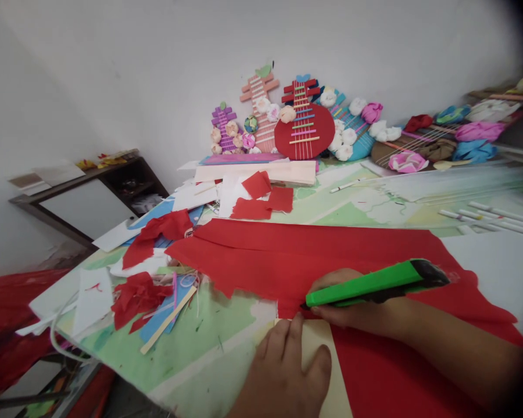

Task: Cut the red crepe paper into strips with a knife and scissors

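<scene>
My right hand is closed around a green utility knife with a black end. Its narrow dark tip points down and left, at the lower edge of a large red crepe paper sheet. Just below that tip, my left hand lies with fingers stretched out on a cream card, its fingertips by the edge of the red sheet. More red paper spreads beneath my right forearm. Whether the tip touches the paper is too small to tell.
Scraps of red paper and thin strips lie at the left of the painted table. Lute-shaped crafts with paper flowers lean against the wall. White pens lie at the right. A low cabinet stands beyond the left edge.
</scene>
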A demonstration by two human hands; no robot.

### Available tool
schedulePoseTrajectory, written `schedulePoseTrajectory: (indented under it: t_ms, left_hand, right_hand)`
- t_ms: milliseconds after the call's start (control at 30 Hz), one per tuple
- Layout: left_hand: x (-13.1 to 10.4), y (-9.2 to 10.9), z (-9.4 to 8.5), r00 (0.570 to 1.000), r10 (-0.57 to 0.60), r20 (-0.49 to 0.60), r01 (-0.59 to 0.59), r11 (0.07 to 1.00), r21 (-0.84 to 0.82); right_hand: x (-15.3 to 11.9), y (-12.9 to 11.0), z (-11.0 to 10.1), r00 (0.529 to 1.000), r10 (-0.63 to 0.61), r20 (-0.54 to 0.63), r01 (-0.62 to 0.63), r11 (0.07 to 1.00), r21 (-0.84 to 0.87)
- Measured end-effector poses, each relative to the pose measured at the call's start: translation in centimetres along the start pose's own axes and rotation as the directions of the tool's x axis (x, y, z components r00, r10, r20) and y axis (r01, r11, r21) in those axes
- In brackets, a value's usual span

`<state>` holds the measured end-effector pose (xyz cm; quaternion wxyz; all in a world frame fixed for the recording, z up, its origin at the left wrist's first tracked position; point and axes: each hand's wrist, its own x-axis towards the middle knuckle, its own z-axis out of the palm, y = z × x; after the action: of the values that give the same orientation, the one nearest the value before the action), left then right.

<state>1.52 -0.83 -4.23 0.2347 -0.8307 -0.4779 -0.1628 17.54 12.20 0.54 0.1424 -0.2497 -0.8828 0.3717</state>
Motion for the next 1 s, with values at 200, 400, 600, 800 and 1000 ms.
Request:
schedulePoseTrajectory:
  t_ms: [200, 400, 600, 800, 1000]
  left_hand:
    - [0.1, 0.3, 0.0, 0.999, -0.034, -0.04, 0.034, 0.999, 0.014]
    - [0.5, 0.4, 0.3, 0.989, -0.025, -0.146, 0.033, 0.998, 0.051]
    - [1.0, 1.8, 2.0, 0.908, -0.218, -0.357, 0.216, 0.975, -0.046]
    - [1.1, 1.7, 1.8, 0.904, -0.223, -0.364, 0.228, 0.973, -0.028]
    - [0.3, 0.0, -0.1, 0.995, 0.021, -0.1, -0.019, 1.0, 0.023]
  right_hand:
    - [0.1, 0.3, 0.1, 1.0, 0.002, 0.009, -0.002, 0.999, 0.037]
    - [-0.2, -0.5, -0.3, 0.996, 0.03, -0.078, -0.025, 0.998, 0.066]
    - [-0.6, -0.7, -0.2, 0.985, 0.095, -0.141, -0.095, 0.995, 0.004]
    - [-0.8, -1.9, -1.2, 0.974, 0.172, -0.15, -0.158, 0.983, 0.098]
    - [-0.4, -0.9, -0.6, 0.999, 0.034, -0.026, -0.033, 0.999, 0.025]
